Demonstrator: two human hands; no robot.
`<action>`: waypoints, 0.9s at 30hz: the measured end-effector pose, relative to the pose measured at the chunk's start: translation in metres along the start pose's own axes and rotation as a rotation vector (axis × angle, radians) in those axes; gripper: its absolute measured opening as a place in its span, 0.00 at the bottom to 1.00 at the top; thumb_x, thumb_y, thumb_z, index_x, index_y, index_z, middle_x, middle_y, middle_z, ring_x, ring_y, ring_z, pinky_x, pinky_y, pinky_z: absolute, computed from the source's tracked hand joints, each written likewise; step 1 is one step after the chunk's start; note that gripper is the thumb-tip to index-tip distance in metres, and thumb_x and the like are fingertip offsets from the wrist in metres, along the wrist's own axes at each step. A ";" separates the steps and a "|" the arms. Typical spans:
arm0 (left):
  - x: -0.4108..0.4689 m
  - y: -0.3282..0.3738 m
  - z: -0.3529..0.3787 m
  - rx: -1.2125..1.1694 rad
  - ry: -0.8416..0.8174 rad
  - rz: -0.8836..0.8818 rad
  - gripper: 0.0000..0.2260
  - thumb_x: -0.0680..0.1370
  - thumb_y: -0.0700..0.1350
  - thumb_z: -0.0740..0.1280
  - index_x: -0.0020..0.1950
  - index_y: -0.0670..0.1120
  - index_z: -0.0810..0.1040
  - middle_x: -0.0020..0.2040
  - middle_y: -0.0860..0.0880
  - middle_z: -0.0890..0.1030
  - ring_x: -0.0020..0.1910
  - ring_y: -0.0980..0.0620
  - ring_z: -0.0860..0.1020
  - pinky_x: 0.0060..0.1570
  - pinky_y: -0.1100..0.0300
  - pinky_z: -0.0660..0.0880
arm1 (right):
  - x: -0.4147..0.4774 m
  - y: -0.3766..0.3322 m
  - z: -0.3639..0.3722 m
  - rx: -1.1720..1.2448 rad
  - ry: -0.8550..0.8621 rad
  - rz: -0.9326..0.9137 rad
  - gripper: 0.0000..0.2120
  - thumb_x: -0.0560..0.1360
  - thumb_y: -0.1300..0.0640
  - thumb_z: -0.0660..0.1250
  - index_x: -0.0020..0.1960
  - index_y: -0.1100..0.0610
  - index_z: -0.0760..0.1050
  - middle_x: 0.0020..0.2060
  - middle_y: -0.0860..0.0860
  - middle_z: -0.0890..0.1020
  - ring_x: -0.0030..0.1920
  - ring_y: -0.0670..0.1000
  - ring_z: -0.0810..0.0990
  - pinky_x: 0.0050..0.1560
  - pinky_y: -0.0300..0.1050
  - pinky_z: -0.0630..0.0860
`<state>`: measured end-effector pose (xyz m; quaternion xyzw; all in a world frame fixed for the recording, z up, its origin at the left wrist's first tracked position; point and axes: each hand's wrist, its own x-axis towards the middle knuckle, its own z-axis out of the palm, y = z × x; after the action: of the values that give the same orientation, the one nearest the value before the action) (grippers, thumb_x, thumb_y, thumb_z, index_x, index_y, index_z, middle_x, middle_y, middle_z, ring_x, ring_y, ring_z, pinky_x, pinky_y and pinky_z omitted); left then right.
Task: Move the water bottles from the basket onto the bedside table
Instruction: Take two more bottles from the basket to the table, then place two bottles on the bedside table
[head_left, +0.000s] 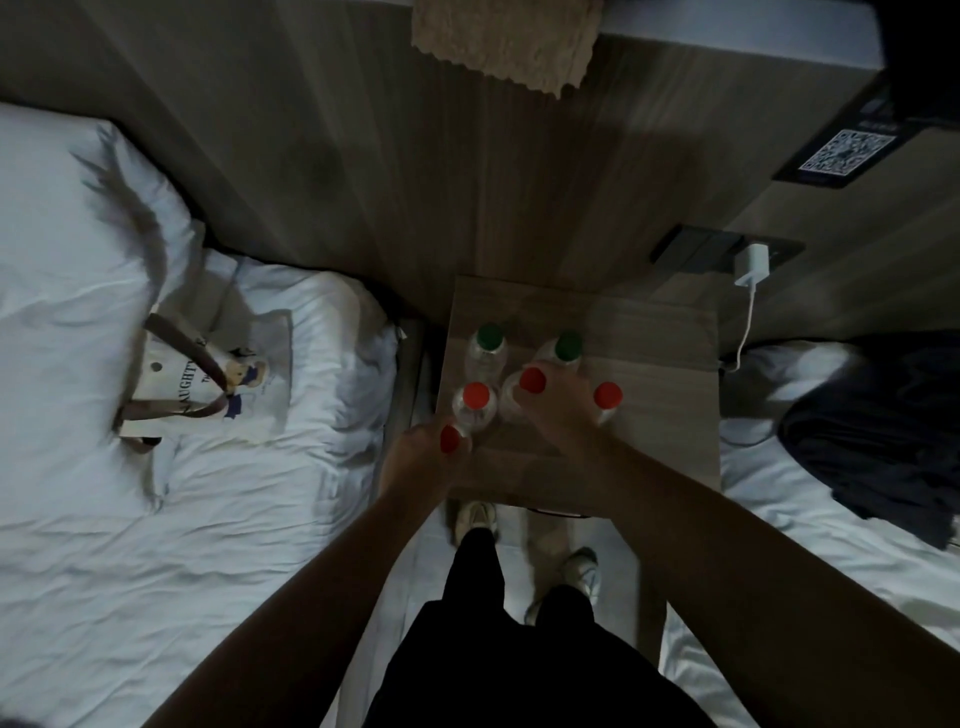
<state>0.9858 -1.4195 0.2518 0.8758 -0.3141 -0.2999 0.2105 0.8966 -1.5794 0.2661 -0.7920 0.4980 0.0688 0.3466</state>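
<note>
Both hands seemingly around bottles.

**Both arms reach forward, hands low and close together**

The bare left forearm and right forearm come in from the bottom corners of the view and converge toward the middle. The left hand has its fingers curled round a bottle, whose red cap shows at the knuckles. The right hand lies slightly farther forward, back up and wrist straight. Its fingers point forward and down, mostly hidden, so whether they grip anything cannot be told. The two hands are near each other, not touching
</note>
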 end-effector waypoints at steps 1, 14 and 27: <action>0.000 -0.001 0.000 -0.006 0.012 -0.003 0.07 0.76 0.48 0.64 0.50 0.48 0.78 0.38 0.50 0.80 0.36 0.52 0.76 0.33 0.63 0.66 | 0.000 0.001 0.000 0.009 -0.003 0.000 0.11 0.76 0.52 0.64 0.55 0.55 0.77 0.49 0.53 0.81 0.48 0.52 0.77 0.46 0.41 0.67; -0.026 -0.006 0.018 -0.221 0.085 -0.236 0.32 0.71 0.55 0.69 0.71 0.51 0.59 0.59 0.43 0.79 0.56 0.42 0.79 0.49 0.55 0.73 | -0.028 0.018 -0.001 0.213 -0.106 -0.021 0.26 0.77 0.49 0.63 0.71 0.55 0.61 0.52 0.56 0.79 0.49 0.55 0.80 0.47 0.47 0.75; -0.169 0.006 0.104 -0.206 0.117 -0.439 0.34 0.71 0.55 0.69 0.72 0.42 0.64 0.69 0.41 0.70 0.67 0.43 0.70 0.64 0.52 0.67 | -0.113 0.144 -0.037 0.027 -0.437 -0.237 0.30 0.76 0.56 0.66 0.74 0.55 0.59 0.71 0.55 0.67 0.70 0.55 0.66 0.70 0.49 0.66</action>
<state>0.8099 -1.3287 0.2458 0.9129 -0.0716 -0.3175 0.2463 0.7115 -1.5563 0.2754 -0.8064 0.3157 0.1904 0.4624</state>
